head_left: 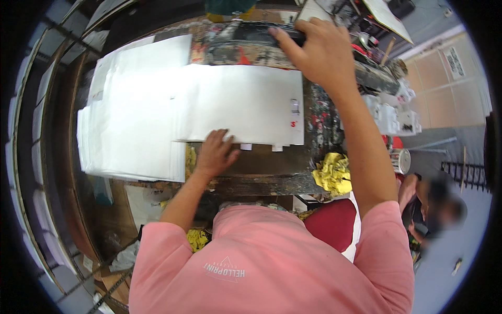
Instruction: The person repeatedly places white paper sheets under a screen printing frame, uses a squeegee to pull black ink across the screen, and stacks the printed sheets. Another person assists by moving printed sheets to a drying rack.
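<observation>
A white sheet [246,99] lies on the paint-stained work table [266,162], with a small red mark and a small grey mark near its right end. At its near edge my left hand [215,152] rests with fingers spread, fingertips touching the paper. Small white tabs [246,147] stick out under that edge. My right hand [327,55] reaches to the far side, its thumb and fingers over a dark, paint-smeared bar [251,32]; its fingertips are partly hidden. To the left, a stack of large white sheets [130,110] meets the single sheet.
Crumpled yellow paper [333,174] sits at the table's near right corner. White containers [389,118] and a can [400,160] stand to the right. A metal rack [39,157] lines the left. Another person [436,204] is at the far right.
</observation>
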Motion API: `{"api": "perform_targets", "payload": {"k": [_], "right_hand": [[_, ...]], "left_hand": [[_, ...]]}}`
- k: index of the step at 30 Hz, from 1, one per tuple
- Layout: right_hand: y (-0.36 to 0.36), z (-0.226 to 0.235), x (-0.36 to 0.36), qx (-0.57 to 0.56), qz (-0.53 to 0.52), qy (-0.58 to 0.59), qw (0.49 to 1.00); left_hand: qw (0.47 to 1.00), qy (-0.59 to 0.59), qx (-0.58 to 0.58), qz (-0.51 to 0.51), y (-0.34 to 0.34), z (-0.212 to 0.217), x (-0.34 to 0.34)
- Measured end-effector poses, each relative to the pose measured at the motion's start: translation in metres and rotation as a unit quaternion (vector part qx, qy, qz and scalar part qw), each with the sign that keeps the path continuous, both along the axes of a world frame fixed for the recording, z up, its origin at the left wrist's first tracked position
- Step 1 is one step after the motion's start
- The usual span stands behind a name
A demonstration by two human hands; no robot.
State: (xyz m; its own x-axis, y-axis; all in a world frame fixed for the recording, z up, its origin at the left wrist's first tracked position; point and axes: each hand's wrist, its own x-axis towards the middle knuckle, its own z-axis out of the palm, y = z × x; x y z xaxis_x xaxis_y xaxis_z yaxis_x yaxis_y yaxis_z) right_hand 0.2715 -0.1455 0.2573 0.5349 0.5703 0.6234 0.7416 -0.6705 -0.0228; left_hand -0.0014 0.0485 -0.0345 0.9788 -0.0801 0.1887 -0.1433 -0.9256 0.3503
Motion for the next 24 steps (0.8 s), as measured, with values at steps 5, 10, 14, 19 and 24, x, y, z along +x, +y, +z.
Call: {"api": "perform_targets", "payload": {"k": [5, 10, 14, 19, 24], "right_hand": [[0.001, -0.002, 0.012, 0.004, 0.006, -0.025, 1.0], [-0.002, 0.001, 0.006, 0.0, -0.012, 0.033, 0.999], [-0.002, -0.001, 0.005, 0.002, -0.001, 0.027, 1.0], [0.0, -0.003, 0.003, -0.011, -0.013, 0.015, 1.0], [-0.001, -0.007, 0.009, 0.025, 0.007, -0.015, 1.0]], "left_hand": [[0.999, 0.013, -0.02, -0.024, -0.089, -0.011, 0.032], [0.999, 0.038, -0.008, -0.025, -0.094, -0.021, 0.034], [0.996, 0.086, 0.021, -0.02, -0.095, -0.013, 0.035], [0.998, 0.049, 0.016, -0.025, -0.093, -0.018, 0.032], [0.999, 0.036, 0.006, -0.02, -0.094, -0.009, 0.033]]}}
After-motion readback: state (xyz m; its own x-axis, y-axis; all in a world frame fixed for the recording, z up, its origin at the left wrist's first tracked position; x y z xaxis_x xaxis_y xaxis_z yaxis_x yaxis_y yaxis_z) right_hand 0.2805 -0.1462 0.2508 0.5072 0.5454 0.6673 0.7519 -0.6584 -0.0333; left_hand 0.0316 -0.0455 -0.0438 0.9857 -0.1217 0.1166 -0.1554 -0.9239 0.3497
